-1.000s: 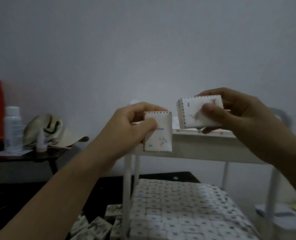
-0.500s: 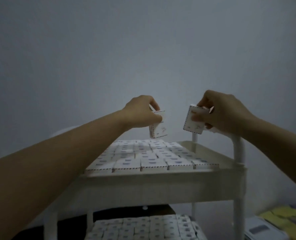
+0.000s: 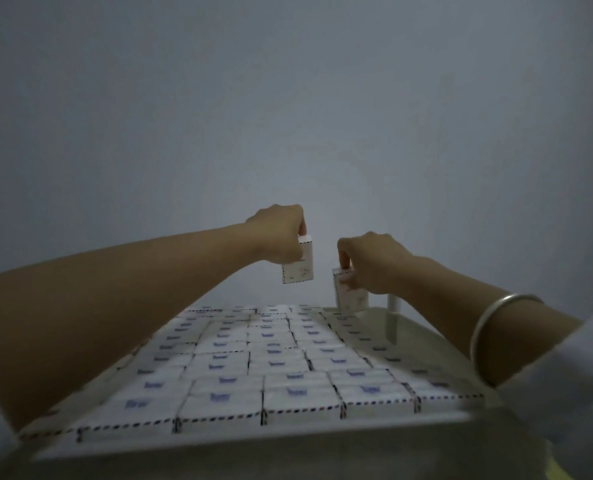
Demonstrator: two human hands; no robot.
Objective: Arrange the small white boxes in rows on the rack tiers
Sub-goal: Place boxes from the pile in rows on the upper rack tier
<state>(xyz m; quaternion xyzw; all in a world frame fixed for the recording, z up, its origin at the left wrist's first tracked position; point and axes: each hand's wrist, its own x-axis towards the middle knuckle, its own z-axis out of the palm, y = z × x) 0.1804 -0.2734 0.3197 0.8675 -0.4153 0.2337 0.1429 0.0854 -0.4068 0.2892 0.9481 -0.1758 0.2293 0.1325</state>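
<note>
The top tier of the white rack (image 3: 437, 419) is covered with several rows of small white boxes (image 3: 263, 368) with dashed edges and blue marks. My left hand (image 3: 281, 237) holds one small white box (image 3: 300, 268) upright in the air above the far rows. My right hand (image 3: 371, 261) pinches another white box (image 3: 352, 297) from above, its lower edge at the far right corner of the tier. The fingertips of both hands are partly hidden behind the boxes.
A white rack post (image 3: 393, 304) stands just right of my right hand. A plain grey wall (image 3: 288, 98) fills the background. A metal bangle (image 3: 492, 330) is on my right wrist. The lower tiers are out of view.
The view has risen above the top tier. Both hands have reached farther back over the rows, and the right hand has lowered its box to the far right corner.
</note>
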